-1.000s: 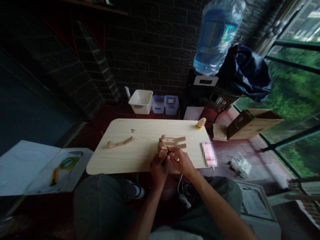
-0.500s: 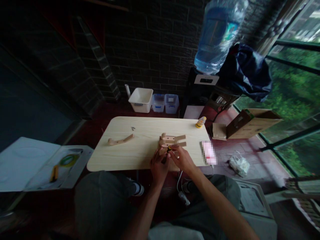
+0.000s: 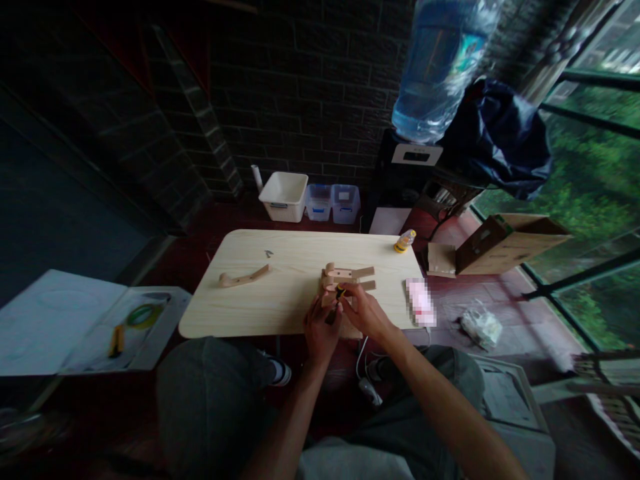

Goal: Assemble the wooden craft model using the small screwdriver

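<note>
A wooden assembly [image 3: 345, 271] of curved and flat pieces with dark holes lies near the front edge of the table, right of its middle. My left hand [image 3: 321, 328] is closed around its near end. In the fingertips of my right hand [image 3: 369, 312] is a short black-and-yellow screwdriver [image 3: 341, 291], held against the wood; its tip is hidden. A separate curved wooden piece [image 3: 245, 277] rests on the left part of the table, with a few small metal parts [image 3: 269, 254] behind it.
The pale table [image 3: 290, 320] stands before my knees. A yellow-capped clear bottle [image 3: 405, 241] and a blurred pink item [image 3: 420, 301] sit at its right side. Plastic bins [image 3: 284, 212] line the wall. On the right are a cardboard box [image 3: 505, 250] and a plastic bag [image 3: 481, 327].
The camera view has shifted slightly. Both hands stay at the wooden assembly, and the screwdriver handle appears more upright between my right fingers.
</note>
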